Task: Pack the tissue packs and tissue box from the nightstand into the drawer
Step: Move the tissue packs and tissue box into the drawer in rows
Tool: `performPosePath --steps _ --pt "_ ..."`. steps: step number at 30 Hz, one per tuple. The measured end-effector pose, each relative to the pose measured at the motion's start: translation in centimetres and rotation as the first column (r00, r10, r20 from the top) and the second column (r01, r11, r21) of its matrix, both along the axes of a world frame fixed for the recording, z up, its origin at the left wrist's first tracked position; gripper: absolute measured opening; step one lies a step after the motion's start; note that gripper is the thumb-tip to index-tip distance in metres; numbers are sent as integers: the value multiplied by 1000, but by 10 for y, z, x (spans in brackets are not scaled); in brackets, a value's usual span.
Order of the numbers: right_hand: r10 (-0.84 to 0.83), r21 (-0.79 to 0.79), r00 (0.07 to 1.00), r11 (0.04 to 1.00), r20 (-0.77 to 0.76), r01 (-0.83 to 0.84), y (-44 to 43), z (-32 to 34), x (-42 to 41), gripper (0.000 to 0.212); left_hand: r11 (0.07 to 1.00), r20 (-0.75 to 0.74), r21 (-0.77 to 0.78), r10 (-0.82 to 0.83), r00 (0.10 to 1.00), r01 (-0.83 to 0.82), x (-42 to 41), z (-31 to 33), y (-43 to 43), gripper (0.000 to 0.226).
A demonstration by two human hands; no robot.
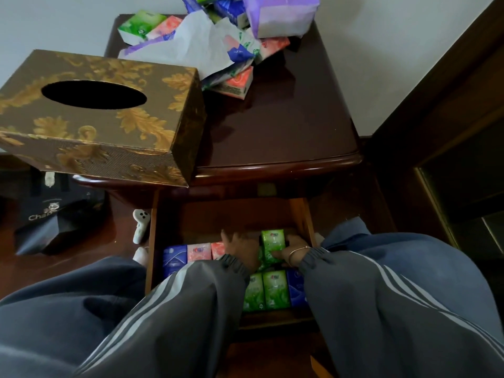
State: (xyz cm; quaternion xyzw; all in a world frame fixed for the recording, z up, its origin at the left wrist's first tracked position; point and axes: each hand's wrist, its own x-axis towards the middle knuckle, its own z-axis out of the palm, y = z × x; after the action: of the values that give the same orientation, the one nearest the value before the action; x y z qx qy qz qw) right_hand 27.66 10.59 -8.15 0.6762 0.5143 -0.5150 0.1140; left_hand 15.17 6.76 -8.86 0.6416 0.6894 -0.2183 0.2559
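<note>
Both my hands are down inside the open wooden drawer [300, 214]. My right hand [293, 248] grips a green tissue pack [273, 242] held upright. My left hand [240, 248] rests beside it, over the packs; its fingers are mostly hidden. Blue, pink and green tissue packs [268, 293] stand in rows in the drawer. On the dark nightstand top [286, 118] a brown and gold tissue box [98, 115] sits at the front left corner. More loose tissue packs [234, 83] lie at the back among torn purple and white wrapping [191, 45].
A purple-white tissue bag [283, 15] stands at the back of the nightstand. A black paper bag [54, 222] lies on the floor at left, near a small white object [141, 222]. Dark wooden furniture [450, 132] rises at right.
</note>
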Motion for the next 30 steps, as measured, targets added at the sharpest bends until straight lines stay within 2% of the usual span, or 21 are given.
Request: performPosePath --steps 3,6,8,10,12,14,17,18,19,20,23,26,27,28,30 --pt "-94 -18 994 996 -48 93 -1 1 1 63 1000 -27 -10 3 1000 -3 2 5 1 42" --pt "-173 19 980 984 -98 176 -2 6 1 54 997 42 48 55 998 -57 0 9 1 48" --pt "-229 75 962 967 -148 242 3 14 0 50 969 152 161 162 975 -186 -8 14 2 47" --pt "-295 77 929 945 -223 319 12 27 -4 50 898 372 217 286 883 -382 -21 23 3 48" --pt "-377 12 881 918 -286 396 19 41 -9 51 783 611 137 415 674 -607 -33 35 2 51" --pt "-461 -92 824 884 -330 457 20 54 -14 53 656 726 -46 540 425 -754 -42 44 -4 51" --pt "-473 -163 806 880 -355 445 12 65 -20 48 465 762 -422 648 -26 -778 -45 52 -19 23" --pt "-452 -166 815 892 -362 420 9 67 -22 44 431 746 -502 655 -123 -750 -45 54 -25 18" --pt "-430 -167 824 903 -369 397 5 69 -24 43 411 730 -550 659 -181 -727 -46 57 -29 20" --pt "-410 -165 831 912 -376 376 2 69 -25 44 398 718 -584 660 -222 -707 -46 59 -33 22" --pt "-311 -103 871 950 -380 294 -9 69 -30 44 416 710 -624 654 -259 -661 -45 65 -42 24" --pt "-210 -23 899 976 -384 218 -17 70 -32 40 356 665 -704 635 -393 -615 -44 72 -49 21" --pt "-165 11 910 983 -380 183 -19 70 -33 38 350 654 -717 638 -407 -603 -44 74 -51 23" --pt "-110 45 923 990 -369 136 -21 71 -34 37 376 669 -699 644 -371 -608 -44 74 -51 27" --pt "-8 88 941 995 -340 40 -24 72 -35 35 433 715 -618 656 -241 -656 -42 74 -53 37"
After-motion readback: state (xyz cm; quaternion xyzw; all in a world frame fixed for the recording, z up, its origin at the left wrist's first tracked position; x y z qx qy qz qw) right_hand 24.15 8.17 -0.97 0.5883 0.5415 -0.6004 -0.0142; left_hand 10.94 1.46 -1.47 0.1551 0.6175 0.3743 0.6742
